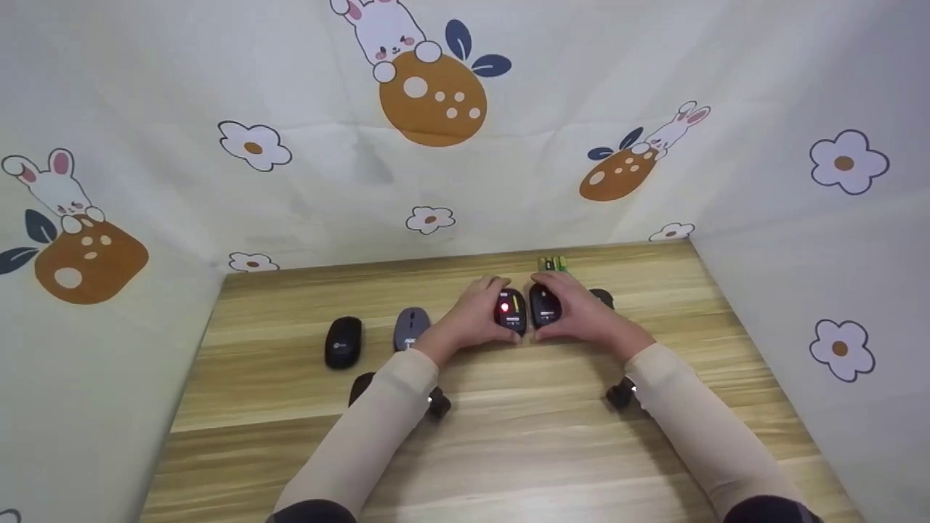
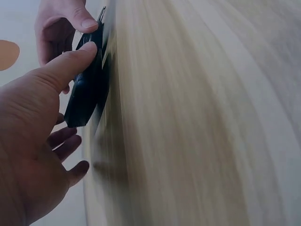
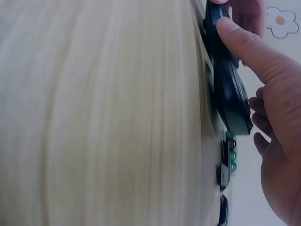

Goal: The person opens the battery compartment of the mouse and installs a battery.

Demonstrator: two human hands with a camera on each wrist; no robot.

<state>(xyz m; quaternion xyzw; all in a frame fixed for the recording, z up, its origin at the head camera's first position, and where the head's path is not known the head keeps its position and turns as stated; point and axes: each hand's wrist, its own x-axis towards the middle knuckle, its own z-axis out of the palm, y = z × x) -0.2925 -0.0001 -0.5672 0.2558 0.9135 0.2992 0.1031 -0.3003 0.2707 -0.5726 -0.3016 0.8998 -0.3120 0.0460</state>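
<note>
In the head view, my left hand (image 1: 471,317) holds a black mouse (image 1: 512,314) by its edges, thumb at the near end. A red light glows on its upward face, beside a yellowish strip that looks like a battery. My right hand (image 1: 585,314) grips a black mouse-shaped piece (image 1: 545,306) of similar size just to the right, with a narrow gap between the two. Whether that piece is a whole mouse or a shell, I cannot tell. In the right wrist view, the thumb (image 3: 242,40) presses on the dark piece (image 3: 230,96) just above the wooden table (image 3: 117,117).
Left of my hands lie a black mouse (image 1: 343,342), a grey mouse (image 1: 412,325) and a dark object (image 1: 360,386) partly under my left sleeve. Green-and-gold batteries (image 1: 552,264) lie at the back edge. Another dark object (image 1: 602,296) shows behind my right hand. Patterned cloth (image 1: 327,196) encloses the table.
</note>
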